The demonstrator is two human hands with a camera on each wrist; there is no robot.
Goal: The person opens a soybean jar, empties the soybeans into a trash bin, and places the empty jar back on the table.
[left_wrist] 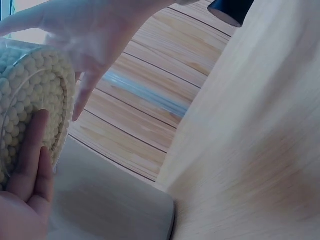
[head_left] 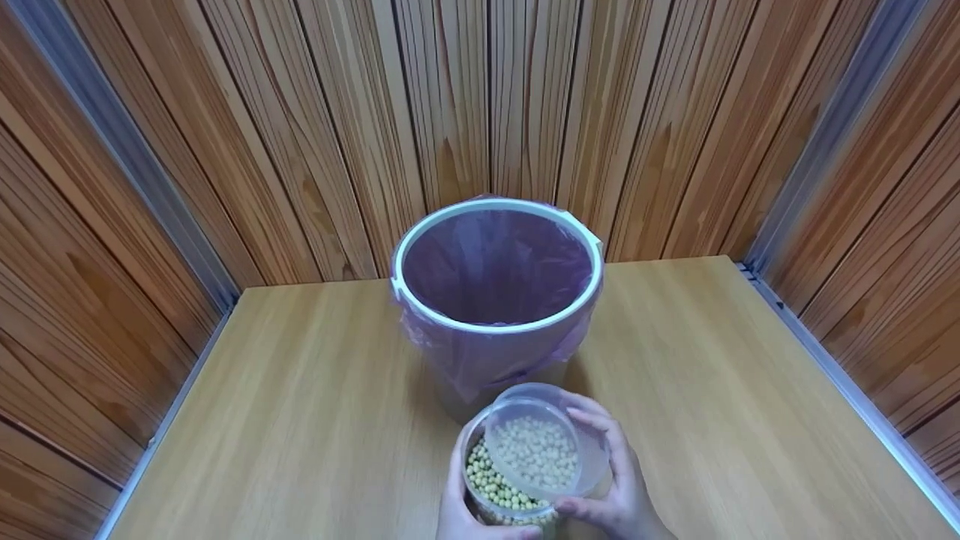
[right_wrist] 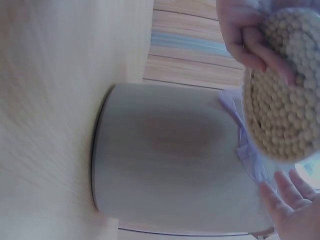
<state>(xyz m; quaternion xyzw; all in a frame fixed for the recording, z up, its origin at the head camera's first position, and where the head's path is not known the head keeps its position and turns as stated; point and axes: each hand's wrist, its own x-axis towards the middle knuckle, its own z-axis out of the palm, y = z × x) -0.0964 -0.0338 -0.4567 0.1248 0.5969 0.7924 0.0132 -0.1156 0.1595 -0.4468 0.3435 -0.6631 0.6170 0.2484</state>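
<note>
Fingers of the left hand (head_left: 456, 510) wrap the left side of a clear round tub (head_left: 517, 520); both wrist views show two of them laid against its base. Right hand (head_left: 628, 495): thumb and fingers well apart, pinching a translucent lid (head_left: 594, 450) by its edge, thumb at the near side, fingers at the far right.

Tub is between the hands, held up off the table (head_left: 285, 412), mouth up, about upright; slight tilt can't be ruled out. Squat and round, so no real long axis; its centre line runs roughly vertical.

Key relation looks like lid to mouth: lid sits over the right part of the mouth, leaving beans (head_left: 489, 480) uncovered on the left. Whether the lid's lower edge touches the tub rim, can't tell. Right hand is the nearer one to the lid, left hand carries the tub.

Bin (head_left: 499, 328), upright with a purple liner (head_left: 487, 358), stands just beyond the tub, a bit to the left. Tub-to-bin contact: can't tell.
</note>
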